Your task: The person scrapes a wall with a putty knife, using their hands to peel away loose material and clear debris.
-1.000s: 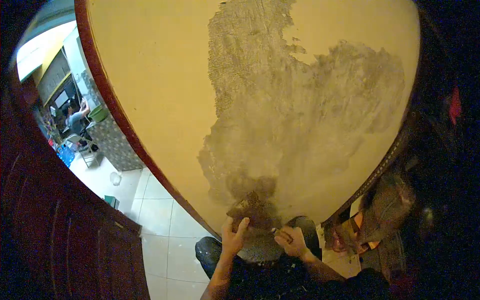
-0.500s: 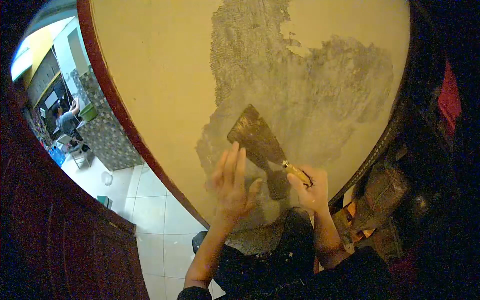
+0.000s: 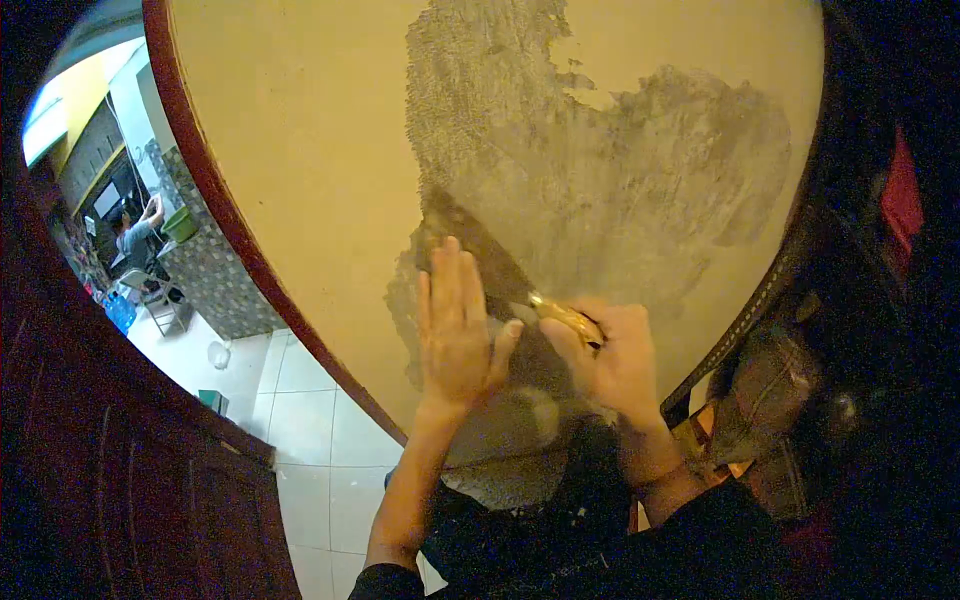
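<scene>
My right hand (image 3: pixel 612 362) grips the wooden handle of a putty knife (image 3: pixel 500 275). Its wide dark blade lies flat against a yellow wall (image 3: pixel 300 150), at the lower left edge of a large grey plaster patch (image 3: pixel 610 190). My left hand (image 3: pixel 458 330) is flat with fingers together, pressing on the back of the blade. Part of the blade is hidden under those fingers. Both arms reach up from the bottom of the view.
A dark red door frame (image 3: pixel 215 210) borders the wall on the left, with a dark wooden door (image 3: pixel 120 460) beside it. Beyond is a white tiled floor (image 3: pixel 310 420) and a far room where a person (image 3: pixel 135 235) sits. Dark bags and clutter (image 3: pixel 790 400) stand at the right.
Both hands rose from low on the wall. The putty knife moved up and left across the grey patch, and my left hand came to press on its blade.
</scene>
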